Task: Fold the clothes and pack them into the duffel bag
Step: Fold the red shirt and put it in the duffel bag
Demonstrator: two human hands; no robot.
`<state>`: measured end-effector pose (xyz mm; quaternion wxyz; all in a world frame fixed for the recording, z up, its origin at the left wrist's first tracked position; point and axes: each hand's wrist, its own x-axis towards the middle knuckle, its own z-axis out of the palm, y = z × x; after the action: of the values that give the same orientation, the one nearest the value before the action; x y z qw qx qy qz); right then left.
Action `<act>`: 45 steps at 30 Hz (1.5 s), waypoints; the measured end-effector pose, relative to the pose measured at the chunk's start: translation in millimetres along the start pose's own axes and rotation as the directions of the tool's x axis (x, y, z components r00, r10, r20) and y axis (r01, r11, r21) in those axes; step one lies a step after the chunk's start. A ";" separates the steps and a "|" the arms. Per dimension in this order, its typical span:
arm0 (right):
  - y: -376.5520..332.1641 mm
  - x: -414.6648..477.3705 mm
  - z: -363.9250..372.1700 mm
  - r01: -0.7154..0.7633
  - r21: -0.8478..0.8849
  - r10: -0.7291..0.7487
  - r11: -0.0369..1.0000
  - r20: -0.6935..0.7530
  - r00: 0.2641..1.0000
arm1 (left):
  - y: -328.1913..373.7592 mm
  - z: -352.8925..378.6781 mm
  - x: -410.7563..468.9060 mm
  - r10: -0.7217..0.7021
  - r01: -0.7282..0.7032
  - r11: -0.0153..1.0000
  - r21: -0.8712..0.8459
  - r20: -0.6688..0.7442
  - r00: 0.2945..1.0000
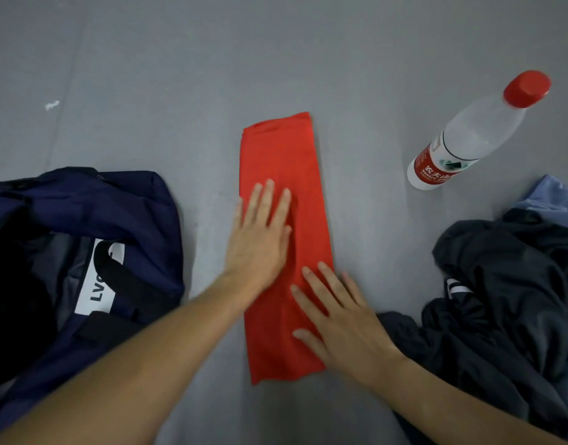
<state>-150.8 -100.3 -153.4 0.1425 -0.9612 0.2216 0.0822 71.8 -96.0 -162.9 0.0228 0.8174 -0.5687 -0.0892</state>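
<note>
A grey surface fills the whole view and carries everything. At the left edge lies a dark blue duffel bag. Its top is open, and a white label with black letters shows inside, partly covered by a black strap.

At the right edge there is a loose pile of dark clothes, not folded, which reaches the bottom right corner. A light blue garment shows behind the pile.

Between the bag and the pile, apart from both, a red garment lies flat on the surface. It is folded into a long narrow strip that runs away from the person.

The left hand rests flat on the middle of the strip. Its fingers are straight and slightly spread, grasping nothing. The right hand presses on the near part of the strip from the right side, also with flat, straight fingers.

Beyond the pile a clear plastic bottle with a red cap and a red and white label stands on the surface.
</note>
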 end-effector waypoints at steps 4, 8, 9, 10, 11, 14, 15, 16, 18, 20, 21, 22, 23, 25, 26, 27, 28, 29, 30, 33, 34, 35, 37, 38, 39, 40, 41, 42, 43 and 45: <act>8.8 -5.2 26.0 0.037 -0.055 -0.033 0.998 0.055 0.998 | 3.3 24.7 -27.1 0.106 -0.110 0.994 0.023 0.126 0.986; -2.0 2.4 28.6 -0.032 -0.062 0.033 0.998 0.003 0.999 | -5.3 14.3 -11.3 0.149 -0.160 0.986 0.050 0.181 0.972; -4.2 4.5 28.4 -0.047 -0.055 0.046 0.997 -0.014 0.999 | -5.5 10.9 -12.0 0.146 -0.157 0.986 0.052 0.174 0.974; -5.4 4.8 28.5 -0.049 -0.046 0.048 0.998 -0.033 0.998 | -4.9 8.1 -17.3 0.145 -0.153 0.987 0.045 0.153 0.978; -4.8 3.9 28.4 -0.023 -0.048 0.021 0.999 -0.048 0.999 | -3.6 6.5 -27.3 0.151 -0.155 0.988 0.026 0.126 0.980; 4.4 -12.2 32.7 0.234 -0.145 -0.245 0.961 -0.059 0.968 | -7.6 15.1 -81.3 0.199 -0.195 0.980 -0.044 0.097 0.975; 8.8 -20.9 35.5 0.307 -0.153 -0.317 0.939 -0.046 0.947 | -11.7 20.6 -99.6 0.208 -0.204 0.978 -0.042 0.117 0.971; 13.4 -28.3 36.9 0.347 -0.137 -0.354 0.928 -0.031 0.935 | -17.0 26.4 -113.0 0.204 -0.202 0.979 -0.028 0.142 0.969; 21.2 -34.8 37.0 0.371 -0.078 -0.373 0.925 -0.015 0.928 | -23.3 32.1 -121.8 0.168 -0.170 0.985 0.000 0.164 0.972; 27.8 -34.0 34.5 0.379 -0.041 -0.380 0.924 -0.005 0.925 | -20.2 30.1 -117.9 0.146 -0.148 0.989 0.000 0.193 0.970; 29.4 -31.9 33.1 0.392 -0.043 -0.393 0.919 -0.008 0.920 | -17.8 27.7 -116.5 0.142 -0.145 0.989 0.001 0.197 0.970; 30.5 -29.7 33.0 0.403 -0.049 -0.404 0.914 -0.022 0.914 | -16.9 25.0 -116.2 0.146 -0.149 0.989 0.003 0.190 0.971; 31.4 -27.7 33.3 0.407 -0.049 -0.410 0.912 -0.046 0.911 | -17.0 21.2 -117.7 0.161 -0.163 0.987 -0.002 0.175 0.971; 31.3 -22.2 33.4 0.406 -0.038 -0.407 0.913 -0.117 0.906 | -20.2 12.4 -127.4 0.243 -0.238 0.970 -0.054 0.121 0.962; 29.2 -18.6 32.3 0.402 -0.033 -0.402 0.915 -0.157 0.902 | -21.9 10.1 -135.4 0.304 -0.297 0.950 -0.095 0.082 0.949; 26.0 -14.7 29.9 0.393 -0.023 -0.390 0.919 -0.194 0.900 | -23.1 9.6 -144.8 0.355 -0.345 0.929 -0.134 0.056 0.933; 21.3 -10.3 26.7 0.376 0.004 -0.366 0.927 -0.223 0.904 | -24.4 9.8 -154.5 0.383 -0.370 0.915 -0.161 0.056 0.922; 16.3 -5.8 23.1 0.346 0.056 -0.323 0.937 -0.244 0.914 | -25.2 9.9 -162.6 0.386 -0.368 0.914 -0.172 0.079 0.919; 11.0 -1.5 18.6 0.297 0.131 -0.258 0.946 -0.255 0.932 | -25.1 10.7 -167.2 0.370 -0.350 0.921 -0.173 0.105 0.923; -0.6 9.4 1.8 0.088 0.432 0.015 0.898 -0.229 0.973 | -20.6 11.6 -161.0 0.281 -0.262 0.946 -0.190 0.081 0.956; -1.5 12.1 -3.9 0.015 0.512 0.098 0.859 -0.192 0.977 | -18.0 9.4 -155.6 0.238 -0.223 0.948 -0.227 0.041 0.970; -1.1 14.0 -8.4 -0.049 0.560 0.160 0.827 -0.151 0.975 | -15.1 5.6 -149.7 0.193 -0.185 0.944 -0.275 0.005 0.981; 0.7 16.7 -14.7 -0.125 0.593 0.221 0.796 -0.092 0.971 | -9.3 -5.7 -136.6 0.095 -0.099 0.925 -0.366 -0.028 0.995; 1.1 17.4 -17.4 -0.144 0.602 0.228 0.785 -0.065 0.972 | -7.1 -12.7 -129.7 0.039 -0.043 0.918 -0.393 -0.019 0.999; 1.7 17.5 -20.2 -0.162 0.618 0.225 0.770 -0.026 0.974 | -6.2 -18.5 -122.4 -0.016 0.020 0.911 -0.411 0.014 1.000; 2.1 17.7 -23.6 -0.174 0.636 0.212 0.752 0.017 0.977 | -6.7 -22.7 -114.5 -0.056 0.076 0.906 -0.417 0.061 0.997; 2.8 18.2 -26.1 -0.179 0.642 0.188 0.746 0.054 0.981 | -8.3 -25.6 -106.9 -0.071 0.108 0.905 -0.412 0.103 0.992; 4.0 19.1 -28.3 -0.166 0.631 0.165 0.758 0.061 0.984 | -9.8 -28.1 -99.8 -0.061 0.109 0.915 -0.389 0.132 0.989; 6.5 21.2 -28.7 -0.145 0.607 0.159 0.781 0.032 0.987 | -11.7 -29.1 -93.4 -0.044 0.103 0.922 -0.374 0.162 0.986; 15.3 28.5 -27.7 -0.174 0.573 0.239 0.801 -0.041 0.970 | -15.0 -30.7 -81.1 -0.028 0.129 0.905 -0.405 0.246 0.969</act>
<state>-129.7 -133.5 -137.2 0.3980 -0.8489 0.3469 -0.0256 63.6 -16.9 -125.1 0.1265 0.7995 -0.5016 -0.3054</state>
